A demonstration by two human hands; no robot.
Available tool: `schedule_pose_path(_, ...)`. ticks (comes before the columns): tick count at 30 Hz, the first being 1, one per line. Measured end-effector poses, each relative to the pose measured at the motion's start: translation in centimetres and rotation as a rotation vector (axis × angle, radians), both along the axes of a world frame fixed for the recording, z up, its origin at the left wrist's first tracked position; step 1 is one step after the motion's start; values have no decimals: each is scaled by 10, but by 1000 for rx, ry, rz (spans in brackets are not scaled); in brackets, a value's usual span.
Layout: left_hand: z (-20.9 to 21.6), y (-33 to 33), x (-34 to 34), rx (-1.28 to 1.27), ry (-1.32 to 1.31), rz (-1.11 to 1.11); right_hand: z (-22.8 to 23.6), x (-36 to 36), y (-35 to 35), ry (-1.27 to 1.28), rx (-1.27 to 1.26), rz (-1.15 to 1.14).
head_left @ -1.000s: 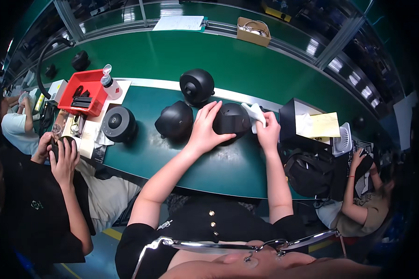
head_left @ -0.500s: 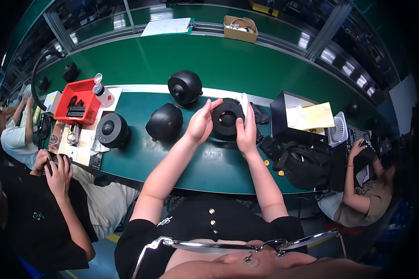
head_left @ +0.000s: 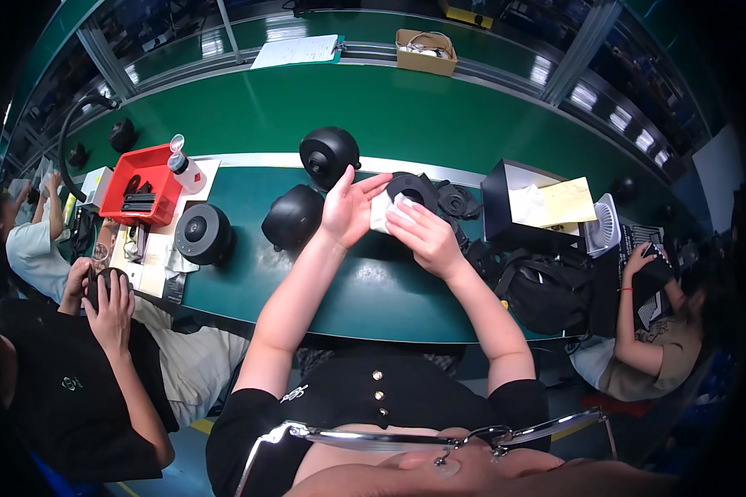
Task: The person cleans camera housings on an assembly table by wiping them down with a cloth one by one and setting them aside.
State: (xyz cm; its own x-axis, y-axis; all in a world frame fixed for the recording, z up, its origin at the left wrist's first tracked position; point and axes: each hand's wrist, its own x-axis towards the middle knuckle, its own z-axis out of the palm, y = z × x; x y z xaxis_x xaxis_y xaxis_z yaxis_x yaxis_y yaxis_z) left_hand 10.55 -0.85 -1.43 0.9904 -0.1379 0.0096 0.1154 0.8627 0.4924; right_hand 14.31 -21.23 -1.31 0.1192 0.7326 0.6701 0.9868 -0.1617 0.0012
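Note:
A black round device with a ring-shaped face [head_left: 416, 187] stands on the green table in front of me, partly hidden by my hands. My right hand [head_left: 424, 235] presses a white wiping cloth [head_left: 380, 214] against its near left side, fingers flat over the cloth. My left hand [head_left: 348, 209] is beside it, palm turned up toward the device and fingers stretched out; whether it touches the device I cannot tell. Left of it are two black rounded devices, one nearer [head_left: 293, 217] and one farther [head_left: 329, 156].
On the right lie black round parts [head_left: 457, 200], a black bag [head_left: 545, 290] and an open box [head_left: 499, 203] with yellow paper. To the left are another black device [head_left: 203, 235], a red bin [head_left: 159, 157] and a bottle [head_left: 187, 172]. Co-workers sit on both sides.
My right hand has swung from the device's right side to its near left side with the white cloth. My left hand has moved slightly left and turned its palm up.

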Motion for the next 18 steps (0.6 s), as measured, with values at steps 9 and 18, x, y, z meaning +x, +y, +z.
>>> schedule_pose_path(9,-2,5,0,49,54,108,-7,25,-56,65,24,-177)
schedule_pose_path(18,-11,-10,-10,522,97,694,-24,36,-60,970,274,-443)
